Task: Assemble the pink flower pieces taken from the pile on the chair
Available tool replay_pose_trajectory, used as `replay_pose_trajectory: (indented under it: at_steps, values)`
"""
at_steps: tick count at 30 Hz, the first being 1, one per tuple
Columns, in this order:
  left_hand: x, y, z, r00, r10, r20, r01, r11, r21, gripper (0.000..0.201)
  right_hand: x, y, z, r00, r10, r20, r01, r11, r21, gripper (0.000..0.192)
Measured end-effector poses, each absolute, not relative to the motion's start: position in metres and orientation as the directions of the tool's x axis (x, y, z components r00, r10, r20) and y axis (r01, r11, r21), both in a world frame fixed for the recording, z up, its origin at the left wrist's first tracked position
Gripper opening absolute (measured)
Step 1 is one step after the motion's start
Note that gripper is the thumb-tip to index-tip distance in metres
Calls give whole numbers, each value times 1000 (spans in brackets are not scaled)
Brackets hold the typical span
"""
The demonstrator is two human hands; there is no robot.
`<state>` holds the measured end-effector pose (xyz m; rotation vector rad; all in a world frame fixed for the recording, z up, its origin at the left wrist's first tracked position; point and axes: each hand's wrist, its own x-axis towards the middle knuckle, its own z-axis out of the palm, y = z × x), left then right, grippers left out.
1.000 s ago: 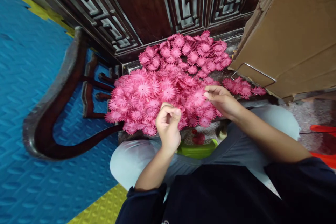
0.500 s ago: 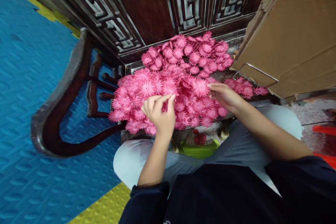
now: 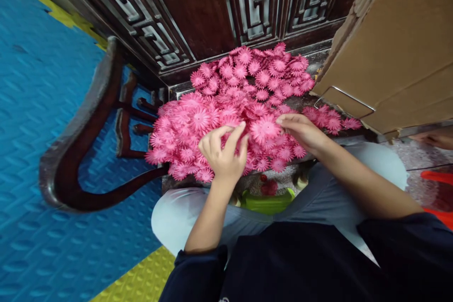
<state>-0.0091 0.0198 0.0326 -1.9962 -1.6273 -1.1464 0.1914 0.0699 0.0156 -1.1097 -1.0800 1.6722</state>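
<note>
Many pink artificial flower heads [image 3: 184, 137] lie heaped on a dark wooden seat in front of me. Between thumb and fingers, my right hand [image 3: 300, 131] pinches the edge of one pink flower head [image 3: 264, 128], held face up over the heap. My left hand [image 3: 223, 151] is just left of that flower, fingers curled with the thumb and forefinger apart. Nothing shows between the left fingertips. Behind, a second mound of flower heads [image 3: 244, 71] rests against the carved backrest.
The carved backrest [image 3: 198, 4] rises behind, and a curved armrest [image 3: 60, 193] stands left over the blue mat [image 3: 28, 245]. A cardboard box [image 3: 399, 56] with a metal wire loop [image 3: 347, 99] is at right. Below are a green plastic object [image 3: 267, 201] and, far right, part of another person [image 3: 437, 138].
My left hand has shifted right and its thumb and forefinger have parted. The flower head in my right hand has moved slightly left and down. Part of another person has appeared at the right edge.
</note>
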Motion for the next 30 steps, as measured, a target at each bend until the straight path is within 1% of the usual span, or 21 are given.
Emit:
replay_pose_trajectory:
  at_steps: [3, 5, 8, 12, 14, 16, 19, 22, 25, 30]
  values:
    - [-9, 18, 34, 132, 611, 780, 887, -424, 182, 9, 191, 68, 18, -310, 920, -239, -144, -294, -945, 17]
    - [-9, 17, 35, 147, 592, 793, 861, -471, 192, 4, 190, 68, 19, -292, 924, -247, -160, -302, -940, 18]
    - [-9, 14, 36, 101, 623, 776, 827, -487, 282, 3, 192, 70, 19, -222, 943, -248, -213, -295, -932, 21]
    - [-13, 8, 39, -76, 594, 801, 753, -493, 437, 4, 203, 82, 16, -61, 964, -259, -252, -266, -930, 18]
    - [-16, 9, 41, -157, 604, 782, 757, -435, 488, 8, 209, 87, 15, 32, 971, -237, -238, -223, -945, 15]
    - [-18, 12, 42, -196, 666, 720, 805, -310, 505, 12, 211, 89, 15, 38, 977, -211, -220, -198, -955, 11]
    - [-18, 21, 38, -259, 739, 622, 874, -94, 476, 14, 204, 85, 15, -12, 965, -261, -225, -257, -940, 7]
    - [-17, 27, 31, -324, 725, 608, 892, 20, 451, 18, 195, 79, 12, -59, 941, -333, -241, -338, -910, 12]
    - [-18, 30, 25, -349, 700, 622, 890, 40, 454, 24, 189, 76, 9, -125, 925, -359, -247, -379, -892, 15]
    - [-16, 29, 19, -277, 715, 642, 902, -36, 430, 20, 190, 75, 9, -191, 924, -333, -225, -371, -901, 14]
